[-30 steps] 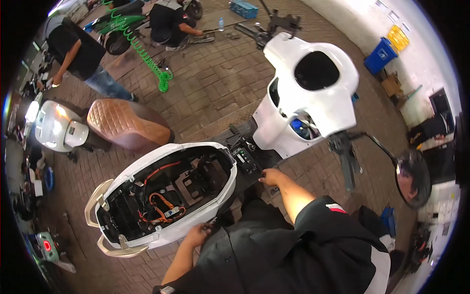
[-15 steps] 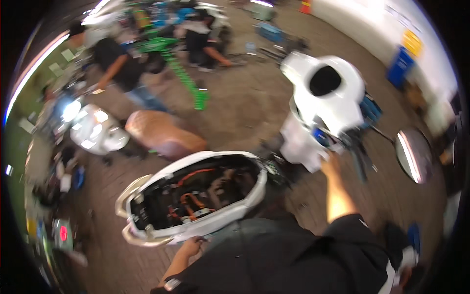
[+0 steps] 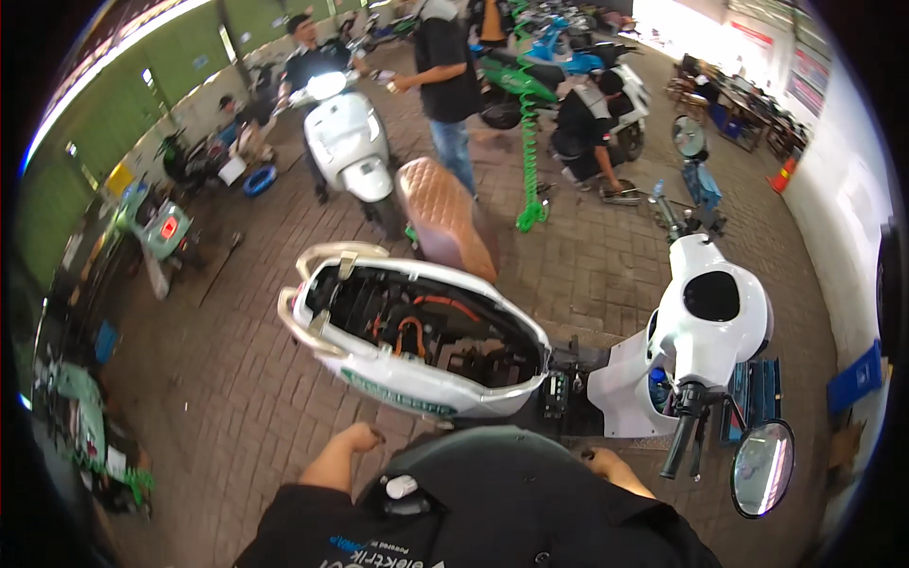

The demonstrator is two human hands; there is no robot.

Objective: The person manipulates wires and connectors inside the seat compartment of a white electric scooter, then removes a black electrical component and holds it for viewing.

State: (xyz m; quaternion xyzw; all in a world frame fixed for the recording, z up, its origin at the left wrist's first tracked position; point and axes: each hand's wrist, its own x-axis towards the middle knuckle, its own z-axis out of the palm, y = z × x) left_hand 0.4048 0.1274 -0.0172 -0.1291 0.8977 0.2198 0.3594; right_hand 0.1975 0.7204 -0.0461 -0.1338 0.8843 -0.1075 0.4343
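Left hand (image 3: 355, 440): low in the view, fingers curled into a loose fist, just below the near side panel of the scooter; whether it touches the panel or holds anything, I cannot tell.
Scooter (image 3: 417, 383): white, stands across the middle of the brick floor (image 3: 218, 379), seat lifted away so the open bay shows orange cables (image 3: 409, 331) and dark parts inside.
Seat (image 3: 443, 220): brown, quilted, stands tipped up just behind the scooter's open bay.
Right hand (image 3: 606, 464): at the lower edge beside the dark shirt, near the scooter's footboard; mostly hidden, so its grip cannot be told.
Front shield (image 3: 710, 327): white, with a dark oval opening on top, at the scooter's right end.
Handlebar (image 3: 682, 435): black, pointing down toward the right hand but apart from it.
Mirror (image 3: 762, 469): round, at the lower right, just beside the handlebar.
Background: other people stand and crouch among more scooters, well apart at the top.
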